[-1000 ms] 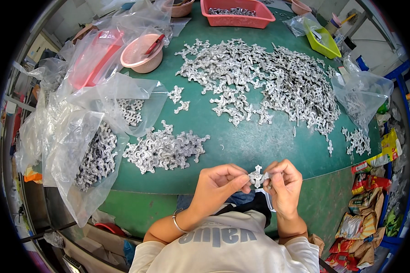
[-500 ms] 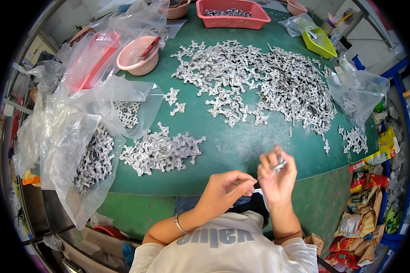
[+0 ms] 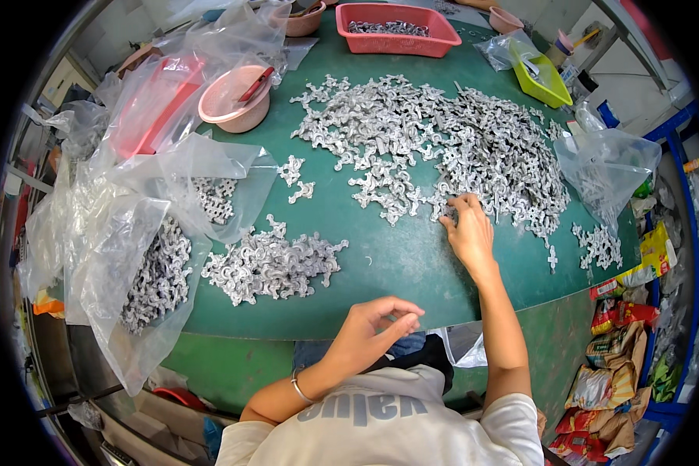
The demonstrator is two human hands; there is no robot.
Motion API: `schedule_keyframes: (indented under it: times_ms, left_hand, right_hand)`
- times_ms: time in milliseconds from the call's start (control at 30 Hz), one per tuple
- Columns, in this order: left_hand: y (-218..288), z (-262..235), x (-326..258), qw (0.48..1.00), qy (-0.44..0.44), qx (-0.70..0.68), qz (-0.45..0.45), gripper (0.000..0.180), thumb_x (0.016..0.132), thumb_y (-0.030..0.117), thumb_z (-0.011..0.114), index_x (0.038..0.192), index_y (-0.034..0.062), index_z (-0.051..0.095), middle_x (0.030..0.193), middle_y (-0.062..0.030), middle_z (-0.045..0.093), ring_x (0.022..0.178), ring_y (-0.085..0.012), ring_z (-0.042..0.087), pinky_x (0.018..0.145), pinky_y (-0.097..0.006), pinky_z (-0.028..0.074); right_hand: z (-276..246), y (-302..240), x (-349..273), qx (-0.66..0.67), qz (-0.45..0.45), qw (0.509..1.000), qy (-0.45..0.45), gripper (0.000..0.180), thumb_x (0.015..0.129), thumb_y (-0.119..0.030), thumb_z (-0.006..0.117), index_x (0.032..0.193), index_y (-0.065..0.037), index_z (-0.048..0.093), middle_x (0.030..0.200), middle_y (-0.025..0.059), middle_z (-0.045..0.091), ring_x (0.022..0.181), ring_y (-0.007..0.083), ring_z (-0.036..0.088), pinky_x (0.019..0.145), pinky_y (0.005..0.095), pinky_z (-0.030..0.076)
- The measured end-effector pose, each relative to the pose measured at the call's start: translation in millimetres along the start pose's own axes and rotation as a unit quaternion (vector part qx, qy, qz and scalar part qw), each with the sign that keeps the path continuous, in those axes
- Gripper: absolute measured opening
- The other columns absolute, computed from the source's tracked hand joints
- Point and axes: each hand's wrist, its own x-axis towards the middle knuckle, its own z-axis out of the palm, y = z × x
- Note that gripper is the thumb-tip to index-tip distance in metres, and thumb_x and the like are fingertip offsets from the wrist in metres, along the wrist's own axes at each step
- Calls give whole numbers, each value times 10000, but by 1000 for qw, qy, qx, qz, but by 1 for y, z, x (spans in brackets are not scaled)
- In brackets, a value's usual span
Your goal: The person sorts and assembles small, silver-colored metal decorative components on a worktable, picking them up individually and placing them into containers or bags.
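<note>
My right hand (image 3: pixel 471 231) reaches out over the green table, its fingertips at the near edge of a big heap of small silvery cast-metal pieces (image 3: pixel 512 155). Its thumb and fingers are apart, beside a few lobed pieces at the heap's edge. Close to my body, past the table's front edge, my left hand (image 3: pixel 374 330) is held with bent fingers, thumb near the fingertips. Whether anything small is inside it is hidden. A smaller pile of similar pieces (image 3: pixel 276 260) lies left of my hands, and two loose pieces (image 3: pixel 295 179) lie behind it.
Clear plastic bags (image 3: pixel 132 225), partly filled with metal pieces, crowd the left side. Behind stand a pink bowl (image 3: pixel 237 116) with a red-handled tool, a red tray (image 3: pixel 396 50) of parts and a yellow-green basket (image 3: pixel 547 89). Another bag (image 3: pixel 610 171) lies at the right.
My right hand has moved from in front of my body, where it held a metal piece, forward to the heap's edge. My left hand has stayed nearly in place.
</note>
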Motion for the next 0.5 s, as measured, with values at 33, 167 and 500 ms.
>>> schedule_keyframes:
  times_ms: [33,167,500]
  left_hand:
    - [0,0,0,1000,0,2,-1,146,856,46,527,957,-42,586,856,-71,585,780,-104,559,709,-232,475]
    - [0,-2,0,1000,13,9,14,161,848,33,533,987,-37,574,866,-62,581,794,-105,556,711,-236,477]
    - [20,5,5,909,125,258,301,320,692,-112,623,993,-8,597,934,-114,569,777,-149,566,700,-234,497]
  right_hand:
    - [-2,0,-1,5,2,1000,5,330,664,-111,712,954,-48,569,893,131,577,764,330,580,673,395,458]
    - [-10,8,-17,180,27,983,5,296,658,-66,719,880,-23,527,760,87,579,695,214,588,601,329,453]
    - [-74,-51,-82,535,90,814,-205,277,677,6,710,903,5,551,818,37,601,769,71,545,662,201,435]
